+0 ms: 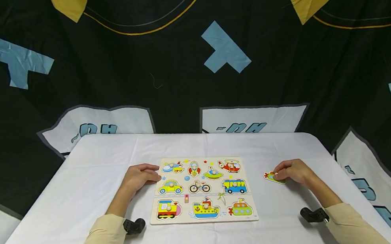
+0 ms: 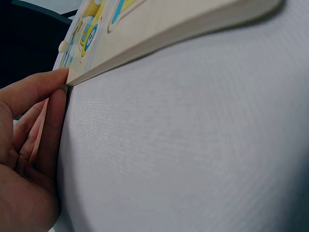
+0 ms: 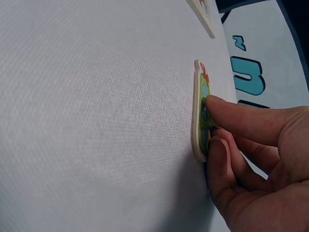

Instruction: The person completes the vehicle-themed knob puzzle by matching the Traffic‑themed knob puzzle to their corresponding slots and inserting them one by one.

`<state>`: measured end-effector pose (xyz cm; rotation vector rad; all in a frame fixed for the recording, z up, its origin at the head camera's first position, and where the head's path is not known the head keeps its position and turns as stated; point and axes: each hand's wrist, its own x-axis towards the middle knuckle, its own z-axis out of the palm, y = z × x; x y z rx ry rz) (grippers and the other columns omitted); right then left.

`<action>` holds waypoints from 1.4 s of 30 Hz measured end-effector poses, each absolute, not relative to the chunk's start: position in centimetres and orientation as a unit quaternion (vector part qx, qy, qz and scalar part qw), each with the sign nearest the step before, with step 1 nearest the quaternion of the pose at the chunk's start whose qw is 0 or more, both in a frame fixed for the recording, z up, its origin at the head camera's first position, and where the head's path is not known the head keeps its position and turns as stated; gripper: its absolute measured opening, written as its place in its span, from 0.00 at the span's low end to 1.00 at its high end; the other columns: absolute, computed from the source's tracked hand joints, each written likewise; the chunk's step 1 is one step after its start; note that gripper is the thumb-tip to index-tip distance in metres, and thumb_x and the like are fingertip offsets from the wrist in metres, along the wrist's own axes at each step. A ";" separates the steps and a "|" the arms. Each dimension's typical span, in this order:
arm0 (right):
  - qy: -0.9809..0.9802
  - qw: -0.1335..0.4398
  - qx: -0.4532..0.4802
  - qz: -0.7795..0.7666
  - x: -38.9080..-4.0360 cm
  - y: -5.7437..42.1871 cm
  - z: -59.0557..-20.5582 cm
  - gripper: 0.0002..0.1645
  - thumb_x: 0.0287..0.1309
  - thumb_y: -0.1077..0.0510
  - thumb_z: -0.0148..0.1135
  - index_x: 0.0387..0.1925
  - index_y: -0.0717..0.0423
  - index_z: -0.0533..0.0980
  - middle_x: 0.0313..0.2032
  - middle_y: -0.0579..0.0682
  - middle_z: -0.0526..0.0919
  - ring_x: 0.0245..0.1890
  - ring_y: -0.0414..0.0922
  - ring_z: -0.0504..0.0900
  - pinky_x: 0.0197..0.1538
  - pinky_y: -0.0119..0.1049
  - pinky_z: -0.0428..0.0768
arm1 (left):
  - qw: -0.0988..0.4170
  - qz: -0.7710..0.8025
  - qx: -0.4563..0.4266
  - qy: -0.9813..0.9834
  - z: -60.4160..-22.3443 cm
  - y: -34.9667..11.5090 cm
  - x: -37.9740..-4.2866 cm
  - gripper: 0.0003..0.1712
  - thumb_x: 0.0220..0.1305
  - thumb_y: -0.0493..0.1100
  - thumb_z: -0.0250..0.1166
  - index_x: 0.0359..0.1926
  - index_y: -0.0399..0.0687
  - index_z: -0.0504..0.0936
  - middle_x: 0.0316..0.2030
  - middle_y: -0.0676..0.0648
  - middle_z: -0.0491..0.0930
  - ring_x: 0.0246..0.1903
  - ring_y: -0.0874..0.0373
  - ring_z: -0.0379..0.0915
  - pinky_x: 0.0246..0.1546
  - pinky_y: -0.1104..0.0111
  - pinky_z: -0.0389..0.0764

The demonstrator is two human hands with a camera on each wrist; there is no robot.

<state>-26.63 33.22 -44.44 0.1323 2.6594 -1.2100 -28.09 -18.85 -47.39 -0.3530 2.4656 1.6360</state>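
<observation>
A wooden peg puzzle board [image 1: 185, 192] with colourful vehicle pictures lies flat on the white table. Beside its upper left edge rests my left hand [image 1: 140, 179]. In the left wrist view the fingertips [image 2: 60, 75] touch the board's side, with the fingers nearly straight. To the right of the board, my right hand [image 1: 295, 170] pinches a green submarine puzzle piece [image 1: 269, 176] between thumb and fingers. The right wrist view shows this submarine piece [image 3: 198, 125] edge-on, its red propeller end pointing away; the fingertips hide part of its face.
On the board, a submarine picture [image 1: 241, 208] fills the lower right spot, near a boat piece [image 1: 206, 209] and a bus piece [image 1: 234, 186]. White tablecloth [image 1: 278, 228] covers the table. A dark curtain [image 1: 173, 80] hangs behind its far edge.
</observation>
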 end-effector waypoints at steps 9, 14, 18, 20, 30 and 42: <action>0.909 0.106 0.037 -0.401 -26.7 32.8 -44.0 0.14 0.52 0.59 0.74 0.38 0.63 0.84 0.35 0.50 0.85 0.35 0.45 0.77 0.38 0.38 0.75 | 0.079 0.550 -0.117 0.823 -47.3 -18.8 -28.1 0.27 0.54 0.43 0.77 0.56 0.45 0.84 0.34 0.50 0.88 0.33 0.59 0.82 0.36 0.71 0.81; 0.912 0.109 0.032 -0.395 -26.6 31.6 -43.5 0.12 0.52 0.58 0.74 0.38 0.61 0.85 0.36 0.51 0.86 0.35 0.47 0.78 0.39 0.38 0.76 | 0.079 0.544 -0.113 0.827 -47.3 -19.0 -28.0 0.27 0.54 0.43 0.77 0.56 0.45 0.84 0.36 0.50 0.89 0.34 0.60 0.83 0.36 0.72 0.81; 0.915 0.110 0.016 -0.387 -26.2 30.2 -43.2 0.11 0.50 0.59 0.74 0.36 0.60 0.84 0.35 0.51 0.86 0.34 0.47 0.78 0.38 0.40 0.76 | 0.078 0.548 -0.113 0.825 -47.3 -19.0 -28.0 0.27 0.54 0.42 0.77 0.56 0.44 0.84 0.35 0.50 0.89 0.34 0.60 0.83 0.36 0.71 0.81; 0.917 0.112 0.010 -0.382 -26.0 29.5 -43.1 0.11 0.49 0.59 0.76 0.35 0.59 0.84 0.34 0.50 0.86 0.33 0.46 0.78 0.37 0.40 0.75 | 0.079 0.551 -0.115 0.823 -47.2 -19.0 -28.0 0.27 0.54 0.42 0.77 0.56 0.45 0.84 0.34 0.50 0.89 0.33 0.59 0.83 0.36 0.71 0.81; 0.902 0.146 -0.065 -0.400 -25.6 26.5 -42.5 0.13 0.42 0.63 0.79 0.32 0.61 0.84 0.25 0.46 0.83 0.29 0.42 0.77 0.33 0.36 0.74 | 0.077 0.557 -0.107 0.820 -47.2 -19.0 -28.0 0.27 0.53 0.41 0.77 0.56 0.43 0.84 0.35 0.49 0.89 0.33 0.61 0.83 0.35 0.72 0.81; 0.876 0.217 -0.130 -0.411 -24.0 23.5 -42.4 0.11 0.43 0.64 0.79 0.30 0.62 0.84 0.22 0.46 0.81 0.26 0.41 0.74 0.28 0.31 0.68 | 0.078 0.553 -0.107 0.823 -47.3 -19.0 -28.1 0.27 0.53 0.42 0.77 0.56 0.44 0.84 0.35 0.50 0.89 0.34 0.61 0.83 0.36 0.72 0.81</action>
